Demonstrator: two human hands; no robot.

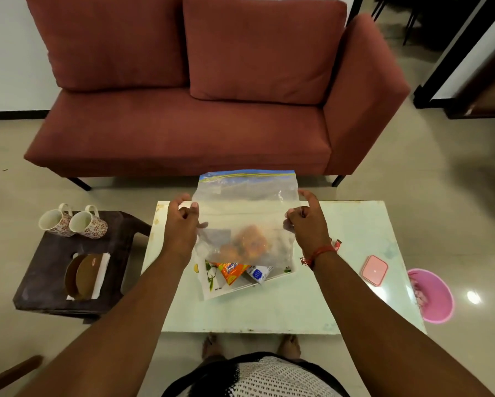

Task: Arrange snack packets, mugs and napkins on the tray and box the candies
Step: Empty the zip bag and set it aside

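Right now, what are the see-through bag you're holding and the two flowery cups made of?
The clear zip-top bag looks like thin, glossy plastic: things show through it and it crinkles where each hand pinches its sides. The two white flower-patterned mugs on the dark side table look like glazed ceramic, smooth and slightly shiny, though that is a guess.

Legible text is scarce. The orange snack packet (232, 271), lying on the white tray (212, 290) near the middle of the surface, carries white lettering on a blue band; the word cannot be made out. The small white packet (259, 273) beside it bears a blue label, unreadable. Short dark characters are printed near the tray's front edge, too small to read.
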